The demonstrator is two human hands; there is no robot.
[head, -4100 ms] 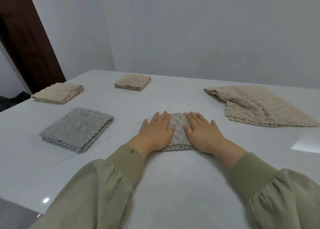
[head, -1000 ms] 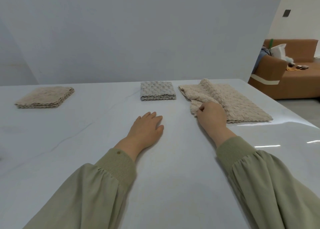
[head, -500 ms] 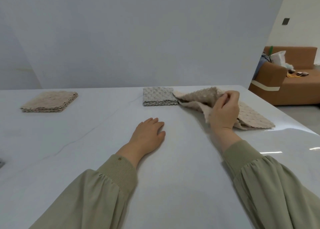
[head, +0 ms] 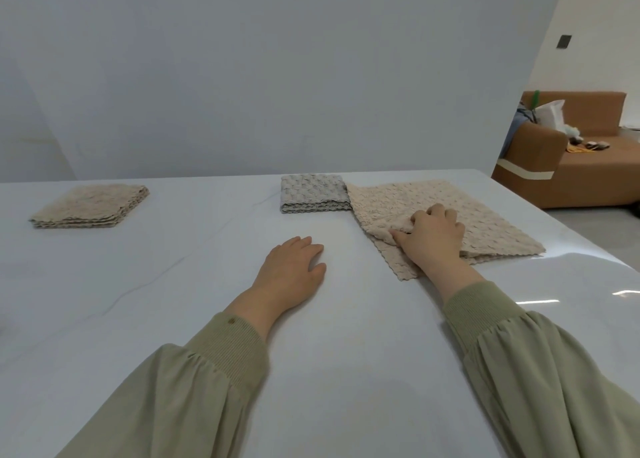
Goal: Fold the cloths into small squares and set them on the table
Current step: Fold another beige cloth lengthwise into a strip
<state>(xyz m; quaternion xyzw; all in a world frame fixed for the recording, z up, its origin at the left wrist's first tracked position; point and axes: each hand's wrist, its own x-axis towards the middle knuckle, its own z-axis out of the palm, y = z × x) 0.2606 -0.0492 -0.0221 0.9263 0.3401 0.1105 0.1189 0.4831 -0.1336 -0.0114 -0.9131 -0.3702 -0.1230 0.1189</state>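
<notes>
- Gripping a ridge of the cloth, your right hand has its fingers curled on it, far right on the table.
- Your left hand lies flat and empty, left of the cloth; the right is nearer.

White table: folded beige cloth far left, folded grey cloth beside spread beige cloth.

No readable text, label, brand or number anywhere. Nothing legible on the beige waffle-textured cloth my right hand grips, or on the folded grey cloth. The small dark wall plate is too tiny to tell.
</notes>
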